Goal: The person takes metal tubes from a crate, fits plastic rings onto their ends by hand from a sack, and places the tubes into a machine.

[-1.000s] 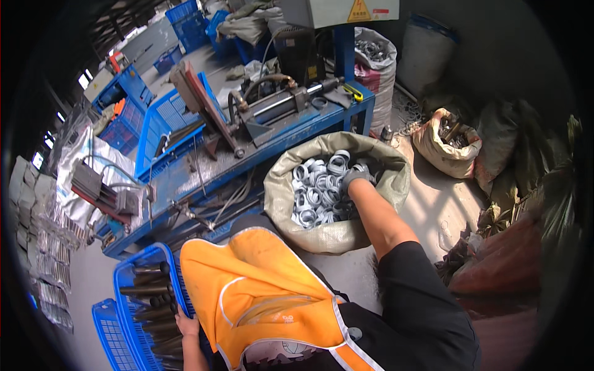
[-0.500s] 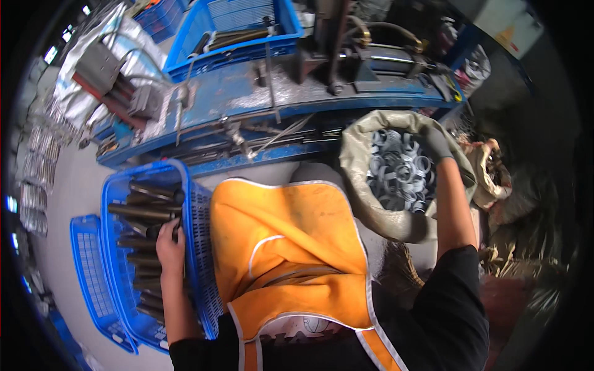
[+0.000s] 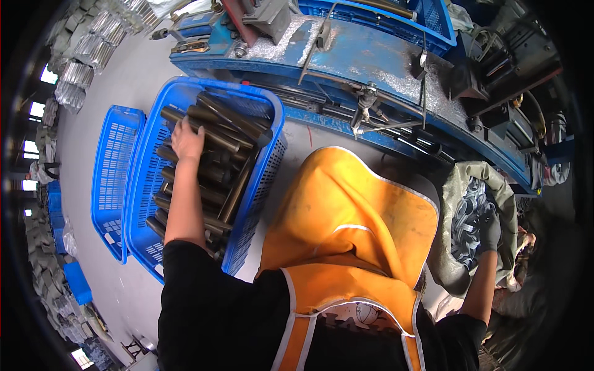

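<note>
My bare left hand [image 3: 187, 141] lies over dark brown metal tubes [image 3: 213, 137] heaped in a blue plastic basket [image 3: 141, 185]. Its thumb stands apart from the fingers, which touch the upper tubes. On the right, my right hand [image 3: 490, 230] wears a dark grey glove and reaches into a pale woven sack [image 3: 450, 272]. Grey ring-shaped metal pieces [image 3: 468, 213] fill the sack. The gloved fingers are among the rings at the sack's right side; whether they hold one is hidden.
A blue steel workbench [image 3: 365, 59] with rods and a valve fitting [image 3: 365, 102] spans the far side. Another blue basket [image 3: 436, 21] stands on it. A narrower blue basket [image 3: 111, 179] adjoins the tube basket's left. My orange apron [image 3: 346, 216] drapes between basket and sack.
The view has swung left, shifting the scene rightward. My left hand has moved from the tubes by the basket's right side to those at its far left. My right hand stays in the sack.
</note>
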A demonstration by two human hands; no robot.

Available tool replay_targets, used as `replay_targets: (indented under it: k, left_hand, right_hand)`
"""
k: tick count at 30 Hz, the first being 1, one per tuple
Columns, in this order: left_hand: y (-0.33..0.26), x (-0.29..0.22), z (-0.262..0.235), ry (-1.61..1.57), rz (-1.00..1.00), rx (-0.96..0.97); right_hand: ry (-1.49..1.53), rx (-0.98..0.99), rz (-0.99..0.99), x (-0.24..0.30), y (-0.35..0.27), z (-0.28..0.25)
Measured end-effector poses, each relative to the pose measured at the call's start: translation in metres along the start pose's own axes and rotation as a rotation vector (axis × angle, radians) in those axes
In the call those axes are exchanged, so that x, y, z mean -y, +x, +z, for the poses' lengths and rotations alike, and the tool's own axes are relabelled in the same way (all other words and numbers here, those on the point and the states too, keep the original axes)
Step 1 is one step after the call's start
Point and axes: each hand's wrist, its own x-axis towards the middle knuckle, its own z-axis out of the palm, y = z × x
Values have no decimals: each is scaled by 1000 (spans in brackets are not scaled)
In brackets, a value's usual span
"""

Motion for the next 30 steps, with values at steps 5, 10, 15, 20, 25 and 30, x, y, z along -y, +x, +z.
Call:
replay_targets:
  k: [5, 10, 15, 20, 25, 30]
  left_hand:
    - [6, 83, 102, -789, -639, 240]
    - [-9, 66, 109, -706, -644, 262]
    - [-36, 42, 45, -1911, -809, 603]
    - [-80, 12, -43, -1947, -327, 411]
    - [-81, -48, -133, -1672, 96, 284]
    - [-153, -165, -203, -794, 755, 479]
  right_hand:
    - [0, 8, 62, 24, -23, -40]
    - [493, -39, 274, 33, -21, -51]
    - [1829, 32, 339, 104, -28, -62]
    - [2380, 235, 50, 176, -22, -83]
    - [2396, 287, 73, 214, -36, -87]
    - [1703, 197, 44, 277, -64, -104]
